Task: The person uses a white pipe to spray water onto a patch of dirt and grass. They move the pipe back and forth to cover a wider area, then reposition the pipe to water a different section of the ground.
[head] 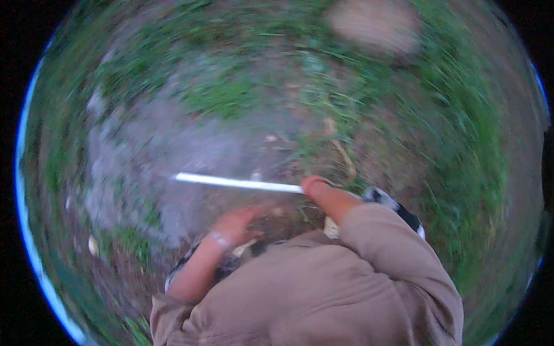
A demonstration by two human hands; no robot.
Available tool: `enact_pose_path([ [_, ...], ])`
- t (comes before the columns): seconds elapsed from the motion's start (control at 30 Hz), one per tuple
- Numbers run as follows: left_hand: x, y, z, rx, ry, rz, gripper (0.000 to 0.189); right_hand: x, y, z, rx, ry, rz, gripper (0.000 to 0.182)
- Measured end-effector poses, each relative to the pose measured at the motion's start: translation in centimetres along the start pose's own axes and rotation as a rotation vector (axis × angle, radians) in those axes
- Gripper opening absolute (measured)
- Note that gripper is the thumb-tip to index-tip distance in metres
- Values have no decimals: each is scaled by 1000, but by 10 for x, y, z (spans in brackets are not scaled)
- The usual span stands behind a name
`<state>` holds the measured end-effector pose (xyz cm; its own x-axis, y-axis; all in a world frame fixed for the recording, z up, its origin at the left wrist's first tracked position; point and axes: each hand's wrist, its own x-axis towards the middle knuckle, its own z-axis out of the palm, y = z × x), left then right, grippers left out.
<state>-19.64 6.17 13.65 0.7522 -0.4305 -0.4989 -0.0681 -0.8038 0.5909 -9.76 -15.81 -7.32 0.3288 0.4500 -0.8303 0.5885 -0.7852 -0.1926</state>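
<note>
My right hand (313,186) is closed around one end of a long, straight, pale stick or bar (240,181). It points left across the view, above grey ground; motion blur hides whether it is a blade or a rod. Below it, my left hand (242,222) is held with its fingers apart and nothing in them, over brown soil. A pale band is around the left wrist. Both hands are blurred.
Grey, ash-like ground (173,142) spreads at the left, with grass (467,129) around it. A large, blurred tan object (374,26) lies at the top. A thin, bent tan strip (344,158) lies beyond my right hand. A black and white shoe (396,207) shows beside my right forearm.
</note>
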Motion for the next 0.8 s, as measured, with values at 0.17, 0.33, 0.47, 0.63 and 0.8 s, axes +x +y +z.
enact_pose_path([
  [0.17, 19, -7, 0, -46, -69, 16, 57, -34, -12, -36, 77, 71, 166, 26],
  [0.33, 70, -24, 14, 143, -269, -305, 74, -12, 63, -54, 472, 187, 112, 21],
  [0.47, 110, -95, 59, 148, -158, -314, 77, -104, 155, -25, 216, 599, 19, 16],
  [0.63, 141, -116, 100, 449, -40, -220, 68, -173, 194, 111, 452, -34, 479, 45],
  [0.8, 158, -114, 99, 480, -101, -262, 50, -202, 167, 260, 659, 378, 681, 37],
])
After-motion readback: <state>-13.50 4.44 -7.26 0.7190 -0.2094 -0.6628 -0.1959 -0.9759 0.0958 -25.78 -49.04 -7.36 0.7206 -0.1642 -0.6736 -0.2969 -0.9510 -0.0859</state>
